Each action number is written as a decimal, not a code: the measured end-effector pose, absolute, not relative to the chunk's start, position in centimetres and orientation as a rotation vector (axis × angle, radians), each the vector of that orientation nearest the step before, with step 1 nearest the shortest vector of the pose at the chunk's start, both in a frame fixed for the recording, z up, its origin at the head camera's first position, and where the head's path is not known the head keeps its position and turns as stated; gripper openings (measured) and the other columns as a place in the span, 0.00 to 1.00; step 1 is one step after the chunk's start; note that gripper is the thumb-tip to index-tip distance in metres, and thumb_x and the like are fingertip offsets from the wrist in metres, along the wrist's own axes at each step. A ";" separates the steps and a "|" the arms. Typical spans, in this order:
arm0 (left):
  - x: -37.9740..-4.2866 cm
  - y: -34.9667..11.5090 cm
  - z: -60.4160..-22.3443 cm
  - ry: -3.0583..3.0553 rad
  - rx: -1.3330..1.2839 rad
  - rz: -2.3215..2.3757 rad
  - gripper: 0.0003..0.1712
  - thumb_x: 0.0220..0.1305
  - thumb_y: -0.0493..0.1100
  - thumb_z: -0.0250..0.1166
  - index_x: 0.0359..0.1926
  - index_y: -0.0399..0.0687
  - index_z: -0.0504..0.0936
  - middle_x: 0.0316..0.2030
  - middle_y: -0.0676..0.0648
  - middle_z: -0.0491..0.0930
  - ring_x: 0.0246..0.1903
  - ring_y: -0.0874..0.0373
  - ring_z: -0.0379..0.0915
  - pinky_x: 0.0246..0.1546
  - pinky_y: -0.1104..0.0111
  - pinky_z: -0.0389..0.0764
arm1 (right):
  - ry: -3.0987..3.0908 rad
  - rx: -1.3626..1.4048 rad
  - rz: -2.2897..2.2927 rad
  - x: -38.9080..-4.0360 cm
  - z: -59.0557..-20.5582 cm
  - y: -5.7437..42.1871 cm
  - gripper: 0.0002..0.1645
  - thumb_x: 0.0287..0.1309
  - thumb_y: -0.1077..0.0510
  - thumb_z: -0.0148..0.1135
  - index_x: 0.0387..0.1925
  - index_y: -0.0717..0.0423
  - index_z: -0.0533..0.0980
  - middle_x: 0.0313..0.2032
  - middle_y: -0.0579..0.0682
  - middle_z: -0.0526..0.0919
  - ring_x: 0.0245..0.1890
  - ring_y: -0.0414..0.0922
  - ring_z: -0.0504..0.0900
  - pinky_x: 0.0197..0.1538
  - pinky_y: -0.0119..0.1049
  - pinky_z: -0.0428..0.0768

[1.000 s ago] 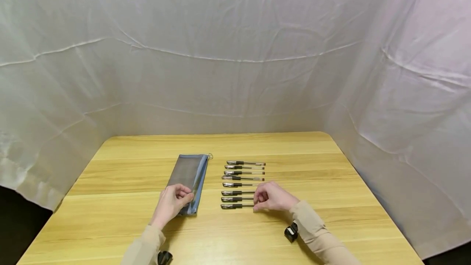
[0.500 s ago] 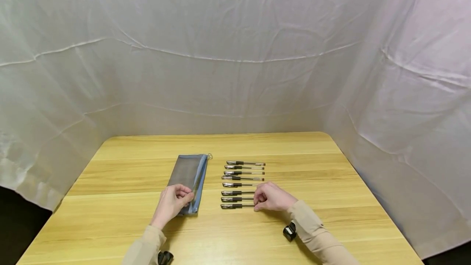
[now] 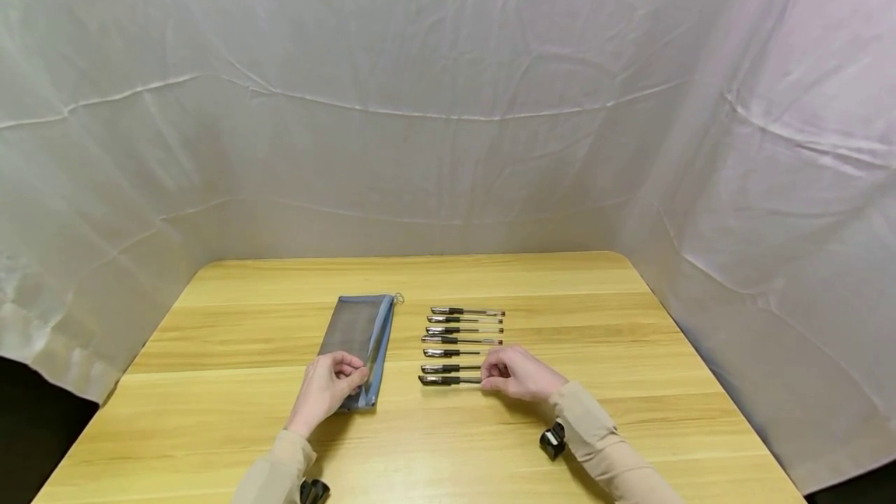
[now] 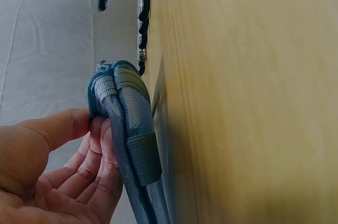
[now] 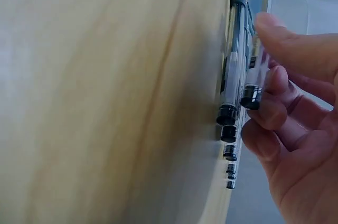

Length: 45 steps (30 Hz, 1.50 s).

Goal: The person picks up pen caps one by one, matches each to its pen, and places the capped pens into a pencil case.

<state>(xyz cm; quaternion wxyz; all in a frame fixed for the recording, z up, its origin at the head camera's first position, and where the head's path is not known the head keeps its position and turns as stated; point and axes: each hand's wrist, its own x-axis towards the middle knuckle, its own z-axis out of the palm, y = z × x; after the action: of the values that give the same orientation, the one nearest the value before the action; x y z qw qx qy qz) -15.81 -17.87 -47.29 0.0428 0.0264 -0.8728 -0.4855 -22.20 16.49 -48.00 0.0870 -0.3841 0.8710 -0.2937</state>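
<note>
On the left of the table lies a grey mesh zip pouch (image 3: 348, 325) with blue edging, its zipped side gaping. My left hand (image 3: 325, 386) pinches that side near the close end; the left wrist view shows thumb and fingers on the pouch (image 4: 134, 129). My right hand (image 3: 521, 374) pinches a clear gel pen with a black cap (image 3: 437, 380) by its barrel. In the right wrist view this pen (image 5: 256, 78) is lifted off the table between thumb and fingers. Beyond it lie several similar pens (image 3: 448, 340) in a row, caps to the left.
The wooden table (image 3: 434, 457) has a hanging pale cloth (image 3: 448, 138) behind it and along both sides. A small metal ring (image 3: 399, 298) sits at the pouch's far corner. Black wrist cameras (image 3: 552, 440) hang under both sleeves.
The closest pen has left its place at the front of the row, lifted slightly and moved away from me in my right hand. My left hand and the pouch have stayed nearly still.
</note>
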 end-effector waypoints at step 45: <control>-16.0 -18.0 -47.3 -2.647 0.104 -1.482 0.03 0.60 0.33 0.69 0.35 0.36 0.84 0.25 0.46 0.86 0.21 0.60 0.80 0.24 0.74 0.81 | 1.712 -0.310 -1.817 -23.7 -47.4 7.7 0.30 0.64 0.70 0.58 0.63 0.73 0.59 0.38 0.56 0.81 0.30 0.45 0.85 0.40 0.40 0.90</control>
<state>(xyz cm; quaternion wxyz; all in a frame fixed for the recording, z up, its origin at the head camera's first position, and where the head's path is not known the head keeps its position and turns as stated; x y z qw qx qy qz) -15.98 -17.98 -47.29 0.0532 0.0343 -0.8708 -0.4876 -23.69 7.74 -47.43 0.3076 -0.1171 0.6476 -0.6873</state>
